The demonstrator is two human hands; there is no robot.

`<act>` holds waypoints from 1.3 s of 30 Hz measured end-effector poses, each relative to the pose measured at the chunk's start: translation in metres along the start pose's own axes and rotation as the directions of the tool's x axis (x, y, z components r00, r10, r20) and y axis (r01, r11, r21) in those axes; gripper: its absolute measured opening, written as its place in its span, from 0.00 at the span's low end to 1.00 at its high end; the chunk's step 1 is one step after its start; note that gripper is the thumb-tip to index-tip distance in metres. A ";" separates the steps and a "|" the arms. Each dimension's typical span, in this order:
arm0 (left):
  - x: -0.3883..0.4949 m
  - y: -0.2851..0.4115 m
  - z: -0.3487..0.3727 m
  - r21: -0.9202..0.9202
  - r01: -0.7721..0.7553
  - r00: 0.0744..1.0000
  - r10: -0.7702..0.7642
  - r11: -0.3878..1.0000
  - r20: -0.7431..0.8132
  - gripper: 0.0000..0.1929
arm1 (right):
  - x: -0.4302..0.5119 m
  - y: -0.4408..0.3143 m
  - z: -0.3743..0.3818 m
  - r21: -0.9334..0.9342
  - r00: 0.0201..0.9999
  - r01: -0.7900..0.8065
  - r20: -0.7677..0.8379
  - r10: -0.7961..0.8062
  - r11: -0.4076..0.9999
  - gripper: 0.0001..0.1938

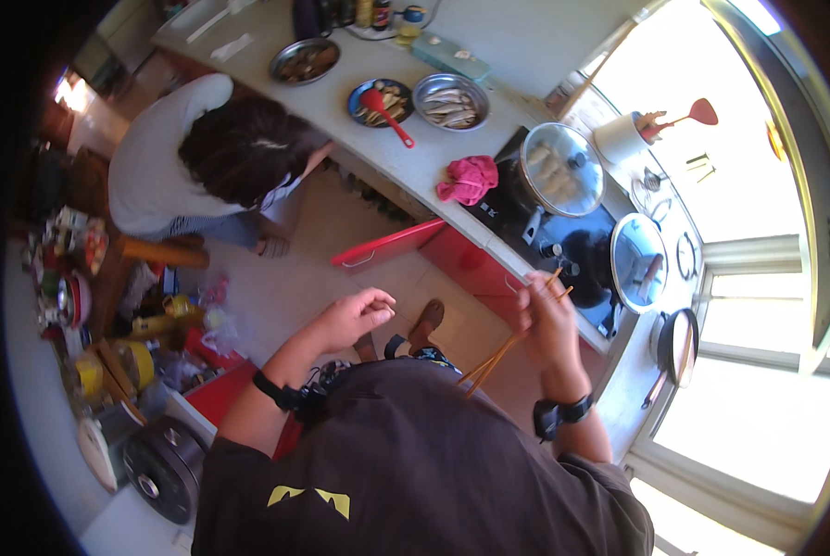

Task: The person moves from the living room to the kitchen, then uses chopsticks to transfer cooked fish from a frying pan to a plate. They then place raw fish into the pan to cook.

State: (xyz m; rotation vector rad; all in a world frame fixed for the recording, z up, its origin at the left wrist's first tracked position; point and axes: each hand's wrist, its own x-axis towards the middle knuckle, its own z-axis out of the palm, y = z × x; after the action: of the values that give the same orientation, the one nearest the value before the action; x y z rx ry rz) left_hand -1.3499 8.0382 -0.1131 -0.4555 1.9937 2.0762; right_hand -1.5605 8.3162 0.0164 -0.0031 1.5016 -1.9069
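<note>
My right hand, slightly blurred, grips a pair of wooden chopsticks beside the front edge of the cooktop. My left hand hangs over the floor with its fingers curled and the thumb near them; whether it holds anything small is unclear. On the far burner stands a pan under a glass lid, with pale pieces of food showing through. Another glass lid rests at the right side of the cooktop. A pink cloth lies at the cooktop's left edge.
A metal bowl of small fish, a plate with a red spatula and another bowl of food stand on the counter. A red cabinet door hangs open below. Another person crouches at the left by the counter.
</note>
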 end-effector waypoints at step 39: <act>0.142 0.051 0.184 -0.449 0.426 0.893 -0.285 0.786 0.348 0.19 | -0.054 0.001 -0.201 -0.262 0.882 0.463 0.040 -0.470 0.846 0.10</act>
State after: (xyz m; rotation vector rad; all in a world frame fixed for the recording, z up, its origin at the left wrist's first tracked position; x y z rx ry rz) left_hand -1.5129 8.2118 -0.1138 -0.5641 1.0755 2.2487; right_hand -1.6010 8.5150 -0.0282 -0.5150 1.8940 -2.0542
